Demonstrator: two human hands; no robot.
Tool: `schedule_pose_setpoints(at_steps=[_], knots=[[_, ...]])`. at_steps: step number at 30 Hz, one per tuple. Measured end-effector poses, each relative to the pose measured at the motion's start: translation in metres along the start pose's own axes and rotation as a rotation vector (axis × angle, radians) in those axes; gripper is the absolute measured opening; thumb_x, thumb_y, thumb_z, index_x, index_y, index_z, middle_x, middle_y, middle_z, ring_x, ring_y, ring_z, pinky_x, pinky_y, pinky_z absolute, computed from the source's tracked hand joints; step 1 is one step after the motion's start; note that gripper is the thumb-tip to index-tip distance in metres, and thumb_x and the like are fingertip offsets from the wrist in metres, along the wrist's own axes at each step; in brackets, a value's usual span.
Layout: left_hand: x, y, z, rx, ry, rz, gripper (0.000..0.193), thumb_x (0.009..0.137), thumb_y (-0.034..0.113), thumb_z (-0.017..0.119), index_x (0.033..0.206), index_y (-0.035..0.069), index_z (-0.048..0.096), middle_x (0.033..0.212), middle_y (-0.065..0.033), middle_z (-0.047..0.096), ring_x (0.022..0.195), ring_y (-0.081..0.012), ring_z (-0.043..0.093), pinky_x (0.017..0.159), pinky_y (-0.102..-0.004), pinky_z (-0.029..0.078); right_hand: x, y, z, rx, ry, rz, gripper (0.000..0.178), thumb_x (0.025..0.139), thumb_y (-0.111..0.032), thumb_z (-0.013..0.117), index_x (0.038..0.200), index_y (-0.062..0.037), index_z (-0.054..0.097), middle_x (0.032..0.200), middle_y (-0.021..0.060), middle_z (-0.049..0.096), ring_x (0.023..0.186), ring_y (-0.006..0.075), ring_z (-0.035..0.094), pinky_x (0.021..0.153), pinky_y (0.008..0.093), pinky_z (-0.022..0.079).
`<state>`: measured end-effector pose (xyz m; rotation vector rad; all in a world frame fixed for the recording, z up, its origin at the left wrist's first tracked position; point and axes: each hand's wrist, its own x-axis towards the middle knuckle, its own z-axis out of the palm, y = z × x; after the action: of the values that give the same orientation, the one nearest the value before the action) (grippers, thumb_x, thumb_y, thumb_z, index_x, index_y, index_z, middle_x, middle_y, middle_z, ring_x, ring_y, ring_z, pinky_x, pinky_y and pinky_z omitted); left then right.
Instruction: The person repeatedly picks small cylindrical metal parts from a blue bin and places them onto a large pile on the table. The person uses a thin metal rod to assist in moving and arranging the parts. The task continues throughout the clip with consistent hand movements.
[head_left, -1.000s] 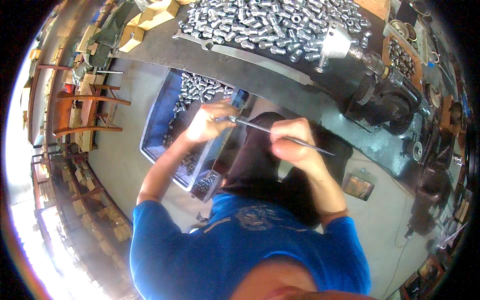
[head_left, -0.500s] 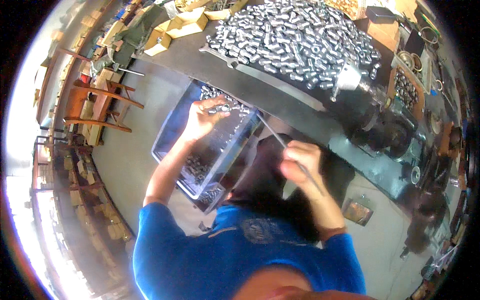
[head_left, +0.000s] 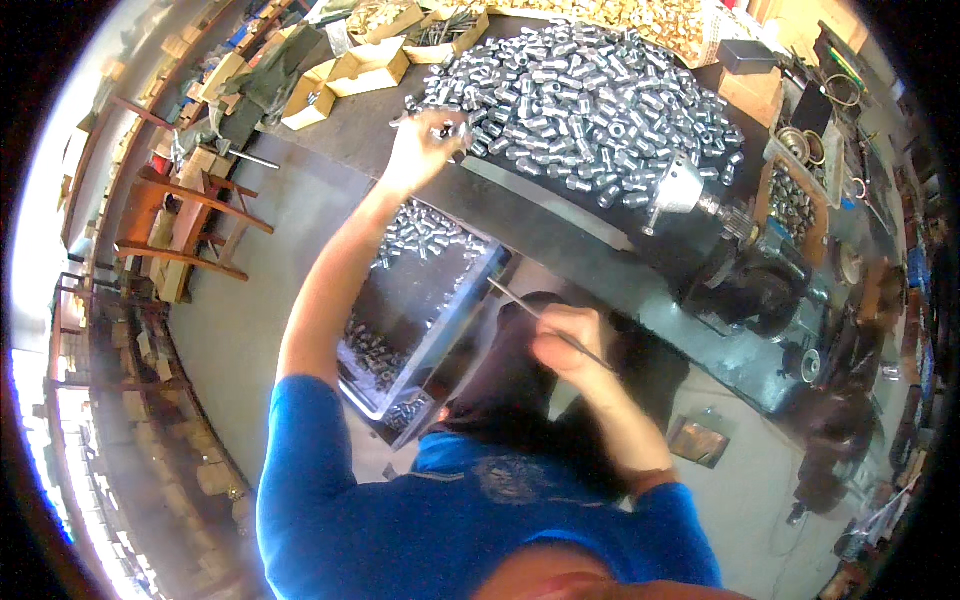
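My left hand [head_left: 425, 150] is over the bench at the left edge of a big heap of silver metal fittings [head_left: 590, 110]. Its fingers are curled, with shiny metal at their tips; I cannot tell whether that is held or lies behind. It covers most of an open-end wrench [head_left: 403, 120], leaving one end showing. My right hand [head_left: 570, 340] is closed around a long thin metal rod [head_left: 515, 298], slanting toward the crate's right rim. Below my left forearm stands a blue plastic crate [head_left: 455, 305], holding silver fittings at the far end and darker ones at the near end.
A machine with a silver chuck [head_left: 680, 185] sits on the right of the dark bench [head_left: 560, 225]. Yellow cardboard boxes [head_left: 370, 68] stand at the back left. A wooden stool [head_left: 190, 225] is on the floor to the left, near loaded shelves [head_left: 165, 350].
My left hand has moved up from over the crate, where it held a silver fitting, to the heap's edge and the wrench. My right hand has shifted slightly left and down with the rod.
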<state>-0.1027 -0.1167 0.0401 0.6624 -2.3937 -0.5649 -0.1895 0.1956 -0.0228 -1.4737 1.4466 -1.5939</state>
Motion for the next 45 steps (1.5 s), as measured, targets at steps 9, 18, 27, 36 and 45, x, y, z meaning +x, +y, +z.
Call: schedule_pose_setpoints(at_steps=[9,18,27,36,45], knots=[[0.033,-0.027,-0.019,-0.089,0.122,-0.171,0.051,0.084,0.031,0.069,0.119,-0.004,0.056,0.085,-0.0145,0.070,0.076,-0.0184,0.068,0.071,-0.0282,0.051,0.005,-0.001,0.001,-0.020,-0.021,-0.007,0.022,0.066,-0.011,0.061,0.057,-0.0022,0.043,0.053,0.0103,0.039,0.047,0.0210,0.040,0.045,0.0336,0.030],[-0.281,-0.169,-0.082,0.198,-0.178,-0.676,0.034,0.071,0.017,0.062,0.103,0.006,0.067,0.077,-0.0121,0.067,0.069,-0.0187,0.062,0.067,-0.0335,0.050,0.002,0.008,0.021,0.072,-0.065,0.032,0.022,0.063,-0.013,0.060,0.058,-0.0014,0.042,0.055,0.0079,0.036,0.048,0.0189,0.037,0.046,0.0316,0.028],[-0.332,-0.183,-0.059,0.836,-0.680,-0.742,0.031,0.073,0.009,0.063,0.103,0.017,0.068,0.104,-0.0114,0.066,0.097,-0.0298,0.065,0.081,-0.0427,0.052,0.000,0.017,0.020,0.001,-0.082,0.142,0.021,0.063,-0.013,0.061,0.060,-0.0003,0.045,0.056,0.0075,0.039,0.050,0.0170,0.039,0.048,0.0308,0.029],[-0.313,-0.183,-0.053,0.873,-0.866,-0.590,0.023,0.074,0.011,0.062,0.096,0.008,0.067,0.095,-0.0148,0.068,0.095,-0.0299,0.065,0.079,-0.0412,0.053,-0.001,0.020,0.023,0.017,-0.095,0.203,0.020,0.064,-0.012,0.060,0.060,-0.0005,0.044,0.056,0.0071,0.038,0.051,0.0157,0.038,0.048,0.0304,0.028],[-0.324,-0.168,-0.067,0.053,-0.233,-0.816,0.032,0.072,0.005,0.071,0.103,0.002,0.067,0.089,-0.0109,0.070,0.080,-0.0177,0.067,0.070,-0.0312,0.053,0.000,0.017,0.024,0.060,-0.128,0.147,0.025,0.064,-0.015,0.062,0.060,-0.0007,0.042,0.056,0.0074,0.038,0.051,0.0169,0.037,0.048,0.0312,0.028]])
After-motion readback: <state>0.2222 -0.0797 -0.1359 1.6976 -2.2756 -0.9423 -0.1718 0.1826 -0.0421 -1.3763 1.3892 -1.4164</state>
